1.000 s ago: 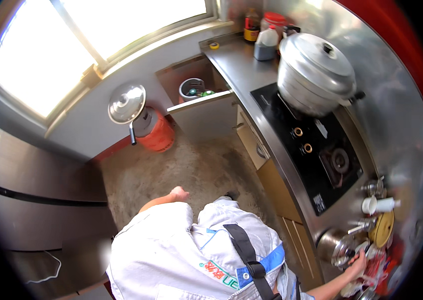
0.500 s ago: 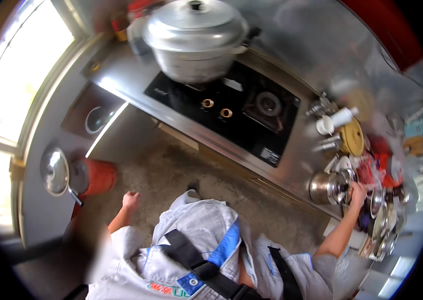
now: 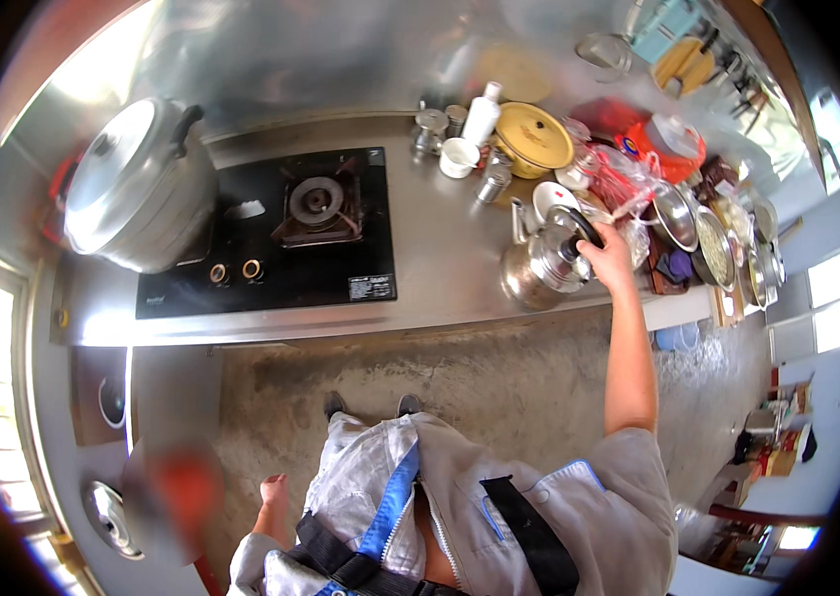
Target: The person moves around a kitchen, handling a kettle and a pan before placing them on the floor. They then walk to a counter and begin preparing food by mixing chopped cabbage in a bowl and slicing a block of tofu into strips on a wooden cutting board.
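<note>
My right hand [image 3: 611, 256] is closed round the black handle of a silver metal kettle [image 3: 537, 266] on the steel counter [image 3: 440, 268]; its spout points away and left. I cannot tell whether the kettle rests fully on the counter. My left hand [image 3: 274, 490] hangs low beside my body over the floor, fingers curled in, with nothing seen in it. Just beyond the kettle lie a small white bowl [image 3: 553, 201] and a lidded yellow pot [image 3: 533, 137]. Left of it is a black gas stove [image 3: 271, 233] with a bare burner [image 3: 317, 202].
A large lidded aluminium pot [image 3: 142, 199] stands on the stove's left side. A white bottle [image 3: 483, 115], a white cup [image 3: 459, 157] and metal jars line the back. Red and pink plastic bags [image 3: 629, 174] and several metal bowls [image 3: 676, 219] crowd the right. A blue bucket [image 3: 678, 338] is on the floor.
My view has turned to the right, bringing the right end of the counter and room beyond into sight. My right hand stays on the kettle's handle; my left hand still hangs low.
</note>
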Motion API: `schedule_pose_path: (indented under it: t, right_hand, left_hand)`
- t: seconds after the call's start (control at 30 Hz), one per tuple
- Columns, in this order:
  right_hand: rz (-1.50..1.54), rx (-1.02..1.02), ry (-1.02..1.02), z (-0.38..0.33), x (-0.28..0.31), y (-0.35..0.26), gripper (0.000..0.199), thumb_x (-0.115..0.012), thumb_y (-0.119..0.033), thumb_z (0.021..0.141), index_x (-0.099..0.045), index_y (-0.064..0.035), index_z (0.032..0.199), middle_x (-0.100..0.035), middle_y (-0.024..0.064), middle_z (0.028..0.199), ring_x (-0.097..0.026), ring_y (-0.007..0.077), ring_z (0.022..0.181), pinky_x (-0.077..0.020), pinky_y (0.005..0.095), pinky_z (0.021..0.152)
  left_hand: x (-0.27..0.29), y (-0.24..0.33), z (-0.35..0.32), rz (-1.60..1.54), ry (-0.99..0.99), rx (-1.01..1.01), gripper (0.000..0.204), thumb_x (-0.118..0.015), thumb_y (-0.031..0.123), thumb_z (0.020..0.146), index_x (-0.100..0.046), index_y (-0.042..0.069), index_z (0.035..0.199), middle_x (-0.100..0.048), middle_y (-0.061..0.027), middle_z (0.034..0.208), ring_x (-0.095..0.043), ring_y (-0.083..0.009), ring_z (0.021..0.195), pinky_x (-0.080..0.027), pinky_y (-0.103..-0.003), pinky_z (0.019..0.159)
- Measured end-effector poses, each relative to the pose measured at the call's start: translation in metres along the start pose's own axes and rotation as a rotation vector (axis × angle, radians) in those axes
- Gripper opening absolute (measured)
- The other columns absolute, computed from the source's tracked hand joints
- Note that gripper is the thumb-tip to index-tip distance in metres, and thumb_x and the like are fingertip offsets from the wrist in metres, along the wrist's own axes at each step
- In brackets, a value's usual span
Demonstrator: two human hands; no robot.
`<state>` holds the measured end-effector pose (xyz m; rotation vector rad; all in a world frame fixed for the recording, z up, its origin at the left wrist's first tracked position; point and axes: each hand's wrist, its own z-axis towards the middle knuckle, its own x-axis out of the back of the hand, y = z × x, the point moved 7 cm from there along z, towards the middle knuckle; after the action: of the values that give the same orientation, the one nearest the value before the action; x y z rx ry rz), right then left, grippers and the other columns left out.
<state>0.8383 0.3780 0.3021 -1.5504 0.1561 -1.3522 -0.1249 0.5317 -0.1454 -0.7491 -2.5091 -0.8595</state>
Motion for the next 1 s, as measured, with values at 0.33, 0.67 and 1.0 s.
schedule_pose_path:
  t: [0.33,0.67,1.0]
  right_hand:
    - [-0.217,-0.227,0.182,-0.166,0.043,0.098,0.054,-0.080,-0.023,0.086,-0.061,-0.0050,0.133,-0.070,0.0148,0.118,-0.068,0.0274,0.104,-0.0545,0.0390,0.091]
    - [-0.714,-0.728,-0.651,-0.332,-0.077,0.162,0.047,-0.072,-0.042,0.085,-0.072,-0.0084,0.118,-0.071,0.0151,0.119,-0.067,0.0352,0.112,-0.0542,0.0465,0.092]
    - [-0.431,-0.679,-0.155,-0.266,-0.031,0.180,0.027,-0.073,-0.040,0.082,-0.073,-0.0155,0.093,-0.070,0.0157,0.084,-0.068,0.0366,0.085,-0.0543,0.0458,0.076]
  left_hand:
    - [-0.068,0.156,-0.029,0.024,-0.115,-0.345,0.024,-0.075,0.018,0.089,-0.072,-0.002,0.103,-0.075,-0.0074,0.092,-0.067,-0.0165,0.082,-0.054,-0.033,0.074]
    - [-0.063,0.176,-0.068,-0.143,-0.577,0.342,0.022,-0.067,0.029,0.095,-0.071,0.013,0.109,-0.068,-0.0037,0.102,-0.070,-0.0215,0.088,-0.056,-0.037,0.072]
    - [-0.086,0.261,0.008,0.066,-0.389,-0.040,0.015,-0.067,0.021,0.095,-0.068,0.007,0.101,-0.066,-0.0029,0.084,-0.067,-0.0203,0.068,-0.050,-0.033,0.051]
